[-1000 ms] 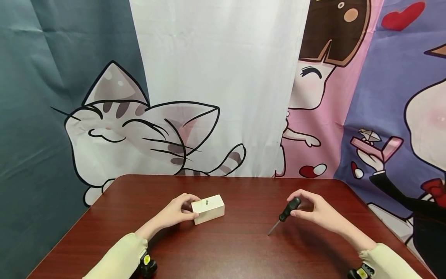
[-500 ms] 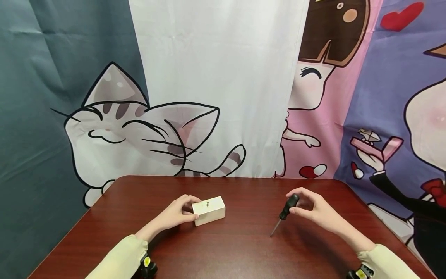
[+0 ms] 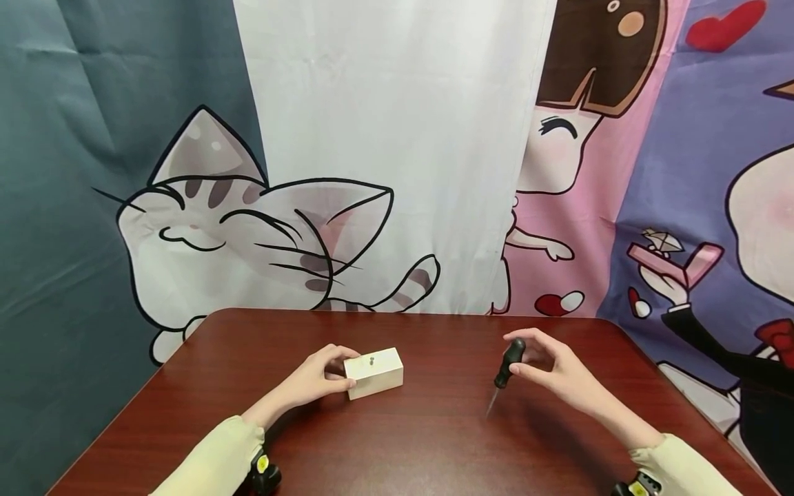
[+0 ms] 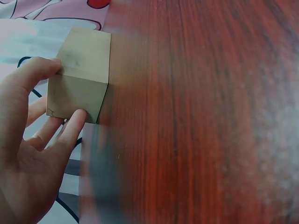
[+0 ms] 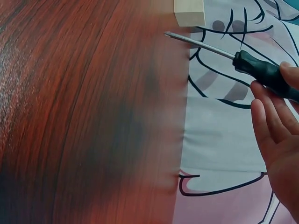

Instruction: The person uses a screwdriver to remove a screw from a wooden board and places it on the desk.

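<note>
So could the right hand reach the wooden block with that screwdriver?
Probably yes. Only bare tabletop shows between the screwdriver in the right hand and the wooden block. The left hand grips the block's left end, leaving its top mostly uncovered.

A reddish-brown wood-grain table (image 3: 422,448), a pale block (image 3: 375,376) on or just above it
</note>
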Tool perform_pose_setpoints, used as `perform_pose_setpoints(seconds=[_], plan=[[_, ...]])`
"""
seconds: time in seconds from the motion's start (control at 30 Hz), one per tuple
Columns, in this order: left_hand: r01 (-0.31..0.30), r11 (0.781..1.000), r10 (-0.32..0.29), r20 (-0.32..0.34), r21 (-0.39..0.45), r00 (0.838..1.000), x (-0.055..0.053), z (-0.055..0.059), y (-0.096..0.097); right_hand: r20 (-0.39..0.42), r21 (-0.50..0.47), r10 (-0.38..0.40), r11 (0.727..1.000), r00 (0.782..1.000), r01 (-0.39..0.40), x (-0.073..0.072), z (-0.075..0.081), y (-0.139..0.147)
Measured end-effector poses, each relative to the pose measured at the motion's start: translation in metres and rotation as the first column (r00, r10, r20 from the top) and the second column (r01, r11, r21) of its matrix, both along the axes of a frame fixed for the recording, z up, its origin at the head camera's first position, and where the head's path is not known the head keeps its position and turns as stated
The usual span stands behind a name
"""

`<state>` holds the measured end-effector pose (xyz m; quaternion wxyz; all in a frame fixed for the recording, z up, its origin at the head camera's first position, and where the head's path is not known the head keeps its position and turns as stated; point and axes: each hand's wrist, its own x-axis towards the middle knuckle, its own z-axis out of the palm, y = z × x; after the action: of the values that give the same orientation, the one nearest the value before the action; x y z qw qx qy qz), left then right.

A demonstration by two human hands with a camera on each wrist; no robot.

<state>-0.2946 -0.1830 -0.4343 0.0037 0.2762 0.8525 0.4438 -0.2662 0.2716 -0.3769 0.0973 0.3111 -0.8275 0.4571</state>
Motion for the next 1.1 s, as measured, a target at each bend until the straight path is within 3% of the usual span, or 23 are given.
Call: perform_pose_setpoints(seconds=[0.43, 0.8, 1.1], plan=[[0.003, 1.0, -0.003, 0.02, 0.011, 1.0, 0.0, 0.003, 0.001, -0.028, -0.114, -0.003, 0.993, 1.0, 0.0, -0.003, 0.004, -0.007], [0.034, 0.999, -0.035, 0.036, 0.009, 0.999, -0.001, -0.003, 0.004, -0.008, -0.13, -0.009, 0.991, 1.0, 0.007, -0.003, 0.007, -0.018], [0.052, 0.998, -0.054, 0.063, 0.024, 0.997, 0.003, -0.006, 0.014, 0.048, -0.176, 0.065, 0.983, 0.997, -0.055, -0.005, 0.011, -0.031]])
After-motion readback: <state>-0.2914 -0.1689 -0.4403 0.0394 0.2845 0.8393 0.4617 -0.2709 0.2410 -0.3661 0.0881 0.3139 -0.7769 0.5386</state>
